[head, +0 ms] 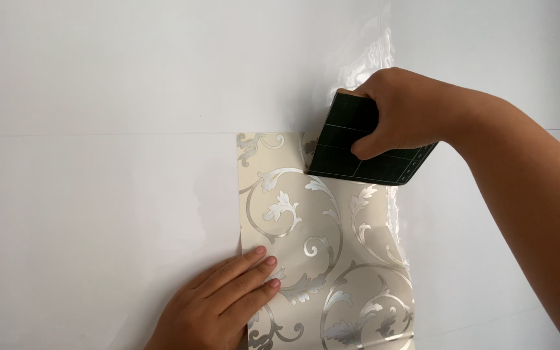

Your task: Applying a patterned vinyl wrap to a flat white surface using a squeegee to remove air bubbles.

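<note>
A strip of cream wallpaper [322,240] with silver scroll patterns lies against a white wall [98,97]. My right hand [403,113] grips a dark green flat scraper [351,146] marked with a pale grid, its lower edge pressed on the top right part of the strip. My left hand [218,304] lies flat with fingers together, its fingertips resting on the strip's lower left edge. The strip's lower right part curls away from the wall.
A faint horizontal seam [98,135] crosses the wall level with the top of the strip. A glossy, reflective patch [374,58] shows on the wall above my right hand.
</note>
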